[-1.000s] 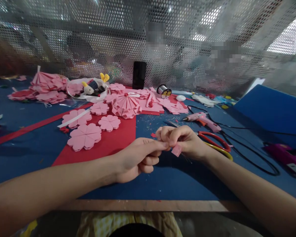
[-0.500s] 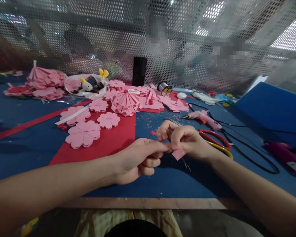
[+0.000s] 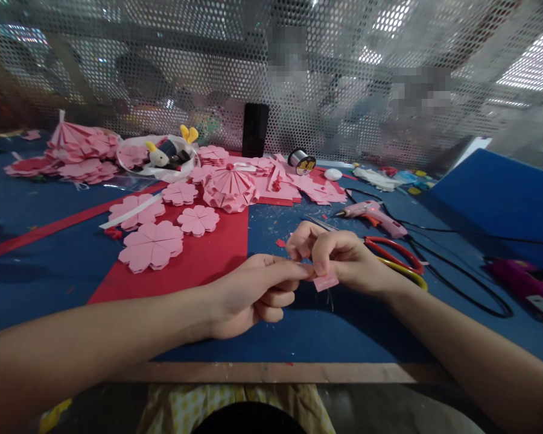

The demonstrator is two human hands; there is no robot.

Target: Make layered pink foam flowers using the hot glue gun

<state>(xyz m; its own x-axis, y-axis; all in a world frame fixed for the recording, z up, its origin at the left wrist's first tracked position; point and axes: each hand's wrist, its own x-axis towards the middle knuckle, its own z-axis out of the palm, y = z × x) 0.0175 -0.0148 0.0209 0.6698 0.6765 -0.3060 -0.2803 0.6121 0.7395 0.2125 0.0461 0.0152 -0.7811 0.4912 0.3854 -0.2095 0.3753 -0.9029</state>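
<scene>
My left hand and my right hand meet fingertip to fingertip above the blue table. Both are closed in a pinch. A small pink paper piece sticks out below my right thumb and finger, and thin clear thread ends dangle beneath it. My left thumb and forefinger press together right against this piece; what exactly lies between them is hidden. Behind my right hand lie scissors with red and yellow handles, partly covered by the hand.
Pink paper flowers lie on a red sheet at left, with a folded pink paper ball behind. A pink glue gun and its black cable occupy the right. A thread spool and a phone stand at the back.
The pink paper piece has turned slightly between my fingers, and the thread ends have swung a little left. Both hands stay in nearly the same place.
</scene>
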